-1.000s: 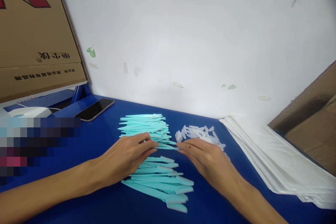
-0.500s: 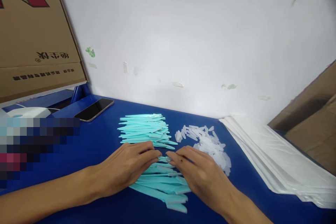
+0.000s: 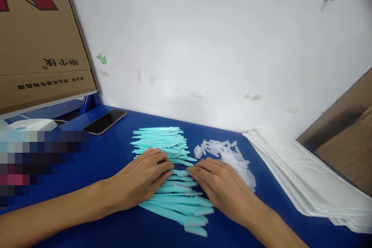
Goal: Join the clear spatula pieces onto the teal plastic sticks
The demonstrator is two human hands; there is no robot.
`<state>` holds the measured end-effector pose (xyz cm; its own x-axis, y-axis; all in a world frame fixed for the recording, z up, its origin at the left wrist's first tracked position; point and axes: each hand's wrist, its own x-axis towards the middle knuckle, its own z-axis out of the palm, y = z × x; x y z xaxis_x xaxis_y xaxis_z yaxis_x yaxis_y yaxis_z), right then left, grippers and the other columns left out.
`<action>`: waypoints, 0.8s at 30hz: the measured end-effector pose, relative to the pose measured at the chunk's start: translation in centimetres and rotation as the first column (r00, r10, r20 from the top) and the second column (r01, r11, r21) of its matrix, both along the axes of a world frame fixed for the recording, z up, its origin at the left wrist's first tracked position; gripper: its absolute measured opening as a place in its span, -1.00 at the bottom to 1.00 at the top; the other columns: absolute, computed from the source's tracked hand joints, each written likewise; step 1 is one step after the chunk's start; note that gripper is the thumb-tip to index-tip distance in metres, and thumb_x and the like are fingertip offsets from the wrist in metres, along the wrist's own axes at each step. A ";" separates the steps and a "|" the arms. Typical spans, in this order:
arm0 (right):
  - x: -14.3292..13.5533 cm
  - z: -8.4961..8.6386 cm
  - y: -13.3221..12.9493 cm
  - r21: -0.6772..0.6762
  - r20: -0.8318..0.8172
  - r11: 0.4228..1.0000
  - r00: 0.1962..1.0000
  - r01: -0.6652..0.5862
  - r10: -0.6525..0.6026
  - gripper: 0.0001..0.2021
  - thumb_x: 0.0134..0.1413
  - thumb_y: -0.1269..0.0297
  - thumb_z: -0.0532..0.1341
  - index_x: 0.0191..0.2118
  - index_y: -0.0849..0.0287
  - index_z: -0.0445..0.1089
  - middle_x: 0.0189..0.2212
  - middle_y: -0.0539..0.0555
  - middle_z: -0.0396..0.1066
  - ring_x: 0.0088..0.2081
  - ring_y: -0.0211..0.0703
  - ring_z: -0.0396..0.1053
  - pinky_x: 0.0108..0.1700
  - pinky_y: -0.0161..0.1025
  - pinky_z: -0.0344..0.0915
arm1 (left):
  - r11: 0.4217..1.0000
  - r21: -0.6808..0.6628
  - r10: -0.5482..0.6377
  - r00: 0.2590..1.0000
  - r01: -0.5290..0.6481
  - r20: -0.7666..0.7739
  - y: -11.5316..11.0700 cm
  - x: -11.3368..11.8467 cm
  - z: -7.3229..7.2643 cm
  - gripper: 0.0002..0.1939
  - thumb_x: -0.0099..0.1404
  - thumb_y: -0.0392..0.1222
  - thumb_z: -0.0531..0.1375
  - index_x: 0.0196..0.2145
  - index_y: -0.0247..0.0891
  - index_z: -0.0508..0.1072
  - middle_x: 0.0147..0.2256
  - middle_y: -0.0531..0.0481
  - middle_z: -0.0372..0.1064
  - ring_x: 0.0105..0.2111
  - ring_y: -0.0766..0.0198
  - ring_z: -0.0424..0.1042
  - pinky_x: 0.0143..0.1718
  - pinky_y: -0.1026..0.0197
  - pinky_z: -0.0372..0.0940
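Several turquoise plastic sticks [image 3: 180,199] lie side by side on the blue table, nearest the camera. My left hand [image 3: 147,176] pinches the left end of the topmost stick, and my right hand [image 3: 216,180] pinches its right end. Behind my hands lies a second pile of turquoise sticks [image 3: 159,140]. To its right is a heap of small translucent white caps [image 3: 229,155], partly hidden behind my right hand.
A phone [image 3: 105,121] lies at the back left, below a large cardboard box [image 3: 43,38]. White plastic bags [image 3: 296,174] are stacked on the right, beside brown cardboard [image 3: 348,131]. A white wall [image 3: 203,38] stands behind the blue table [image 3: 95,155].
My hands have moved slightly apart, showing more of the stick between them. The near sticks under my hands have shifted a little and lie more spread out.
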<state>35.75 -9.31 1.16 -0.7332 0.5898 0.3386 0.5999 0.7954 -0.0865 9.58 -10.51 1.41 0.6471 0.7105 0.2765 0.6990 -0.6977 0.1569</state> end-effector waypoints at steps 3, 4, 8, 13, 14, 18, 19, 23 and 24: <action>0.1 0.2 0.0 -0.025 0.020 1.000 1.000 0.001 -0.001 -0.78 0.38 0.48 0.12 -0.06 0.11 0.49 -0.25 0.05 0.52 -0.23 -0.10 0.47 -0.17 -0.15 0.41 | 1.000 0.006 -0.019 1.000 0.019 -0.003 -0.1 -0.1 0.0 -0.73 0.56 -0.22 -0.01 -0.05 -0.20 0.50 -0.13 -0.07 0.42 -0.17 0.15 0.40 -0.09 0.08 0.32; 0.1 0.2 0.0 -0.029 0.025 1.000 1.000 0.001 0.000 -0.78 0.38 0.47 0.13 -0.06 0.10 0.49 -0.25 0.04 0.51 -0.23 -0.10 0.47 -0.17 -0.15 0.41 | 1.000 0.018 -0.016 1.000 0.016 -0.010 -0.1 -0.2 -0.1 -0.72 0.56 -0.23 -0.02 -0.03 -0.19 0.49 -0.12 -0.08 0.42 -0.18 0.15 0.40 -0.10 0.08 0.32; 0.2 0.3 0.1 -0.015 0.000 1.000 1.000 0.012 -0.012 -0.79 0.38 0.44 0.12 -0.07 0.10 0.50 -0.25 0.06 0.52 -0.22 -0.09 0.48 -0.14 -0.14 0.42 | 0.991 0.119 0.065 0.996 -0.057 -0.063 0.8 -0.9 -0.2 -0.69 0.56 -0.25 -0.06 0.05 -0.20 0.44 -0.12 -0.13 0.40 -0.20 0.11 0.36 -0.24 0.07 0.34; 0.8 0.6 0.6 0.042 -0.081 0.996 0.994 0.077 -0.073 -0.76 0.42 0.40 0.08 -0.07 0.14 0.52 -0.23 0.11 0.54 -0.19 -0.06 0.50 -0.12 -0.10 0.42 | 0.955 0.216 0.228 0.970 -0.205 -0.086 1.7 -1.6 0.5 -0.72 0.54 -0.18 -0.01 0.03 -0.27 0.43 -0.08 -0.21 0.34 -0.15 0.03 0.32 -0.31 0.08 0.34; 1.1 0.8 0.8 0.056 -0.087 0.993 0.992 0.100 -0.095 -0.76 0.42 0.39 0.08 -0.08 0.15 0.52 -0.22 0.12 0.55 -0.19 -0.05 0.50 -0.12 -0.08 0.42 | 0.952 0.217 0.242 0.966 -0.217 -0.094 1.8 -1.6 0.6 -0.73 0.54 -0.17 0.00 -0.02 -0.28 0.45 -0.09 -0.22 0.34 -0.15 0.03 0.32 -0.30 0.07 0.35; 2.3 1.2 1.8 0.136 -0.053 0.968 0.978 0.209 -0.204 -0.73 0.43 0.36 0.06 -0.10 0.16 0.53 -0.21 0.15 0.57 -0.19 0.03 0.51 -0.13 0.01 0.39 | 0.948 0.200 0.280 0.948 -0.248 -0.149 1.9 -1.5 0.8 -0.78 0.52 -0.19 0.05 -0.11 -0.30 0.47 -0.14 -0.19 0.35 -0.17 0.03 0.33 -0.27 0.05 0.37; 2.6 1.2 2.0 0.153 -0.038 0.960 0.973 0.232 -0.229 -0.73 0.43 0.36 0.06 -0.10 0.16 0.53 -0.20 0.16 0.57 -0.19 0.05 0.50 -0.12 0.03 0.39 | 0.945 0.199 0.291 0.943 -0.258 -0.161 1.9 -1.5 0.7 -0.80 0.51 -0.20 0.07 -0.10 -0.30 0.47 -0.15 -0.19 0.35 -0.16 0.02 0.34 -0.27 0.05 0.37; 3.3 1.2 2.8 0.175 0.017 0.939 0.953 0.295 -0.303 -0.75 0.41 0.36 0.09 -0.05 0.16 0.53 -0.16 0.16 0.57 -0.15 0.12 0.50 -0.03 0.15 0.36 | 0.929 0.209 0.344 0.922 -0.306 -0.176 1.8 -1.4 0.6 -0.77 0.49 -0.21 0.11 0.03 -0.32 0.42 -0.10 -0.22 0.35 -0.12 0.00 0.36 -0.29 0.10 0.38; 3.3 1.2 2.8 0.170 0.036 0.937 0.949 0.304 -0.314 -0.76 0.40 0.35 0.10 -0.05 0.16 0.53 -0.16 0.16 0.57 -0.14 0.13 0.50 -0.02 0.18 0.36 | 0.925 0.209 0.355 0.917 -0.317 -0.180 1.8 -1.4 0.6 -0.76 0.49 -0.20 0.12 0.04 -0.33 0.42 -0.09 -0.23 0.35 -0.11 -0.01 0.36 -0.29 0.10 0.38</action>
<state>39.06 -6.47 2.34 -0.5454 0.7322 0.4078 0.8186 0.5699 0.0716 8.19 -8.71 2.04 0.4352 0.8496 0.2978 0.9001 -0.4187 -0.1207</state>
